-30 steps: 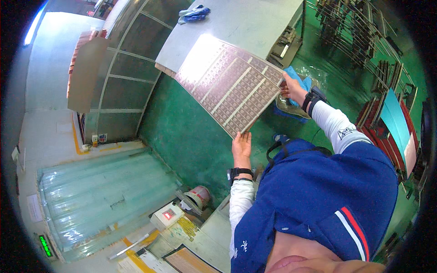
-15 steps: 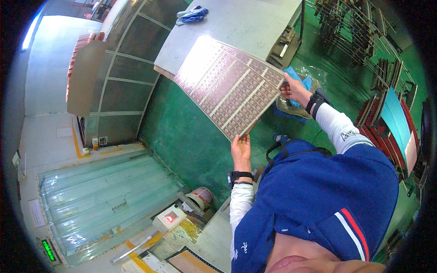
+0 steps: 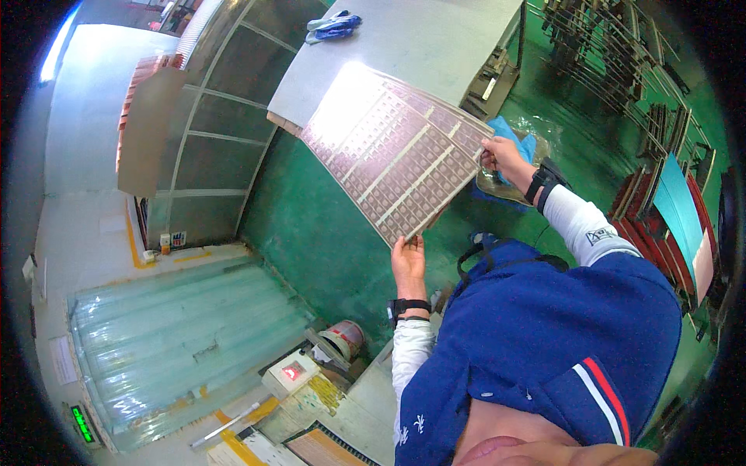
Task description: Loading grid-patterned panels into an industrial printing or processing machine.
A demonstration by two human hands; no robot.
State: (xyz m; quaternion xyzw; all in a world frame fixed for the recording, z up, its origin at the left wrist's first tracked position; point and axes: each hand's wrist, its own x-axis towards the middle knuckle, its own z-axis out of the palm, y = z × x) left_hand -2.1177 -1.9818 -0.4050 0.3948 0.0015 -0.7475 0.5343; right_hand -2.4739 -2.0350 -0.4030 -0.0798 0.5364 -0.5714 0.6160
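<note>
A large flat panel [image 3: 404, 175], printed with rows of small brownish-pink squares and pale strips between them, spans the gap between my two hands. It looks like a stack of thin sheets, since a second edge shows at its right side. My left hand [image 3: 409, 260] grips the near corner, fingers underneath and thumb at the edge. At the right corner my right hand [image 3: 501, 158] pinches the edge. The panel's far part lies over the near edge of a grey-white table [image 3: 420, 39], and strong glare washes out its upper left.
Blue-and-white gloves [image 3: 334, 27] lie on the table's far left. Metal racks [image 3: 614, 54] stand at right, with stacked red and blue boards [image 3: 674, 202] nearer me. A plastic strip curtain [image 3: 186, 342] is at left, beside a bucket [image 3: 342, 339] and a small switch box [image 3: 289, 373].
The panel and both hands stay in nearly the same place, with the panel's near corner slightly lower in view. The whole view has shifted a little. Both hands keep their hold.
</note>
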